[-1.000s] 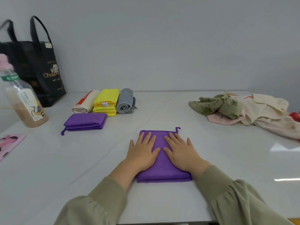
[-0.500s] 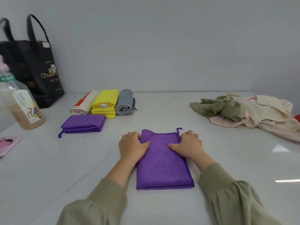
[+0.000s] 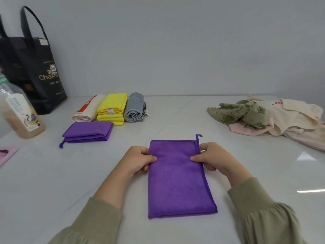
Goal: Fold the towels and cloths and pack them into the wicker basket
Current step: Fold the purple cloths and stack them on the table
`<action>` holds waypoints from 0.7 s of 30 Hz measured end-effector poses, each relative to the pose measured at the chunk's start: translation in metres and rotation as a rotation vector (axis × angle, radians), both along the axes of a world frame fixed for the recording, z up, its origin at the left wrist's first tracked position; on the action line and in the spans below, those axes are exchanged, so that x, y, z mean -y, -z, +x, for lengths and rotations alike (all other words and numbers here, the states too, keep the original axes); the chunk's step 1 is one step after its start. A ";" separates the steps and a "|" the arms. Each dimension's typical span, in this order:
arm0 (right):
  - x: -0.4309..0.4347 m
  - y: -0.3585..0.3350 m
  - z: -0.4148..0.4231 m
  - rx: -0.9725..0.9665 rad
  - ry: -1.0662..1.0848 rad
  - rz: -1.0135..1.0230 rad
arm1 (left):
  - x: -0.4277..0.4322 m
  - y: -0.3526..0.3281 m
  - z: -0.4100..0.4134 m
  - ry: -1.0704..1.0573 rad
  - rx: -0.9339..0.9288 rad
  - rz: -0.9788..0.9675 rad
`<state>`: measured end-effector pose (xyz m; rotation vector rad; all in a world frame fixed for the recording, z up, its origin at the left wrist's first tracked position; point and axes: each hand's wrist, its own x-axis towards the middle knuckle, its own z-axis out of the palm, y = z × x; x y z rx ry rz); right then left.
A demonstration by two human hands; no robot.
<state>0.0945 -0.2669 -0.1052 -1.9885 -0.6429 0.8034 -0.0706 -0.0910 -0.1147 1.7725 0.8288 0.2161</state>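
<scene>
Left hand point(image 3: 139, 160): a second ago I had it flat, palm down on the middle of the purple cloth point(image 3: 177, 182). It has since slid out to the cloth's left edge, where it now pinches the cloth near the far corner, thumb point(image 3: 151, 158) on top and fingers curled.
Right hand point(image 3: 211, 158): likewise moved from lying flat beside the left hand to the right edge. It now pinches the hem near the far corner, thumb point(image 3: 195, 158) on top.
Hand spacing: touching side by side before, now apart by the cloth's width.
Purple cloth: its top face, then largely covered by my palms, is now bare.
</scene>
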 end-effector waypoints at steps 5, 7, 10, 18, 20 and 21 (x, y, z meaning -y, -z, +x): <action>0.004 -0.003 0.001 -0.221 -0.015 0.097 | 0.006 -0.005 0.000 -0.022 0.053 -0.054; 0.001 -0.003 -0.002 -0.295 0.001 0.165 | 0.009 -0.006 0.002 -0.064 0.123 -0.092; -0.007 0.001 -0.004 -0.264 0.052 0.293 | 0.012 -0.007 0.007 -0.104 0.254 -0.117; -0.011 0.007 -0.008 -0.280 0.055 0.496 | 0.011 -0.005 0.008 -0.144 0.398 -0.278; -0.008 0.007 -0.010 -0.345 0.072 0.513 | 0.012 -0.007 0.006 -0.172 0.429 -0.395; -0.007 0.006 -0.012 -0.379 0.084 0.522 | 0.013 -0.007 0.004 -0.171 0.429 -0.422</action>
